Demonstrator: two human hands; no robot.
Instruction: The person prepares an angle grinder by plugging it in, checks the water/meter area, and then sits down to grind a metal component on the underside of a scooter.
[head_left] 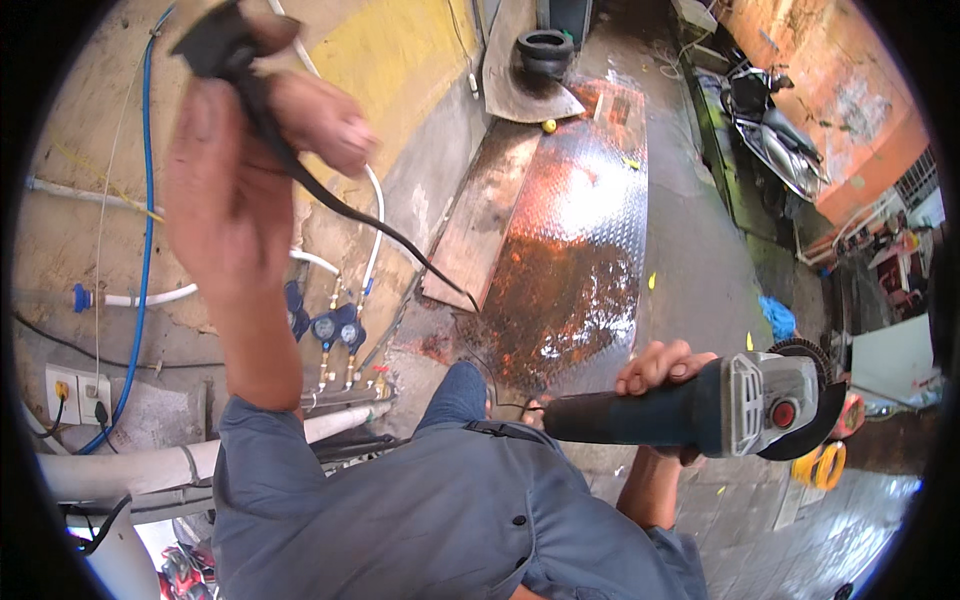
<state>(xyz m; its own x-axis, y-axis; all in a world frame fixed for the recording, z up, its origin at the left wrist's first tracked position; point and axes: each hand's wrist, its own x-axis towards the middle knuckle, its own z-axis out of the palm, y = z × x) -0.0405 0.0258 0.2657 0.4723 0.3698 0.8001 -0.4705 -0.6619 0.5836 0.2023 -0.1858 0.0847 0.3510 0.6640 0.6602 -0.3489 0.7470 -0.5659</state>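
My right hand (655,368) is wrapped round the body of a dark blue angle grinder (695,412), held out to my right. The grinder has a grey gear head, a red round button, a toothed, dark wheel (803,352) and a black guard (808,430). My raised left hand (228,185), smeared by motion, grips a black power cord (290,158) near a dark, blurred end piece (218,42). From there the cord hangs down across the middle toward the grinder's rear end.
Water meters (335,328) and pipes line the left wall, above a wall socket (75,395) with plugs in it. A wet metal plate (580,240) lies ahead, with stacked tyres (545,52) beyond. A motorbike (775,130) stands far right; a yellow coil (820,466) is near the grinder.
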